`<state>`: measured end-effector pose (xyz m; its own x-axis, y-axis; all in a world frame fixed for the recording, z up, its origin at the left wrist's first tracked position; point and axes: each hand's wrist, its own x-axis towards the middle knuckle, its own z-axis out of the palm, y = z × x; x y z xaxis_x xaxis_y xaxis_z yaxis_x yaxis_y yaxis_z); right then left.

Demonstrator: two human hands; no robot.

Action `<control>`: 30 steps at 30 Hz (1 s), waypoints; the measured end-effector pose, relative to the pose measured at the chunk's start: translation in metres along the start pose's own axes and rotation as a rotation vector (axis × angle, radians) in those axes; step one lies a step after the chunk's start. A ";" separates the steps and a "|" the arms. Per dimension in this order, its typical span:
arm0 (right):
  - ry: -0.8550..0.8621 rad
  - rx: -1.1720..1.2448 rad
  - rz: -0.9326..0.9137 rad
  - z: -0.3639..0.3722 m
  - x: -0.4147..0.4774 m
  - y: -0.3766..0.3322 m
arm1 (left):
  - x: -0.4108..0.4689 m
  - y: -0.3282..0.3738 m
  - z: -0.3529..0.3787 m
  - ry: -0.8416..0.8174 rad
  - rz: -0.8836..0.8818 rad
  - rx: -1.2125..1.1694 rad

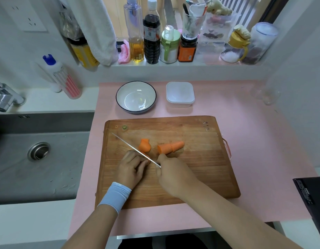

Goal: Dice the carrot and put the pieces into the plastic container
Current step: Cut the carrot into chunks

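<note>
**Dicing stage, head view.** The right hand [171, 175] is wrapping around the handle of the kitchen knife [134, 148], whose blade is lying diagonally across the wooden cutting board [200, 168], its tip pointing away to the left. The left hand [131, 168] is curling its fingers onto a carrot piece [147, 158] that is mostly hidden beneath them. It is pinning the piece beside the blade, probably so that the knuckles guide the cut with the fingertips tucked back. A cut carrot chunk [144, 145] and the tapered carrot end [171, 147] are lying just beyond the blade, within easy reach. The plastic container [180, 94] is standing beyond the board beside a ceramic bowl [135, 97]; it appears lidded and is showing no carrot inside.
</note>
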<state>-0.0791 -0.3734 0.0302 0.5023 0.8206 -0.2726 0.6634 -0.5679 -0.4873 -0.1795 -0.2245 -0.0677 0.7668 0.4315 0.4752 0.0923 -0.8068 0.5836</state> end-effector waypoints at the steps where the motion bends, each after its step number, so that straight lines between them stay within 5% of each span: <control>1: -0.001 -0.004 -0.002 0.000 -0.001 0.000 | 0.000 0.000 0.000 0.004 0.001 0.001; 30: -0.280 -0.036 0.105 -0.023 0.030 -0.007 | 0.002 -0.002 0.000 -0.026 -0.031 -0.055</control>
<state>-0.0562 -0.3463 0.0443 0.4000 0.7403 -0.5403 0.6375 -0.6483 -0.4163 -0.1785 -0.2222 -0.0682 0.7802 0.4450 0.4396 0.0820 -0.7694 0.6335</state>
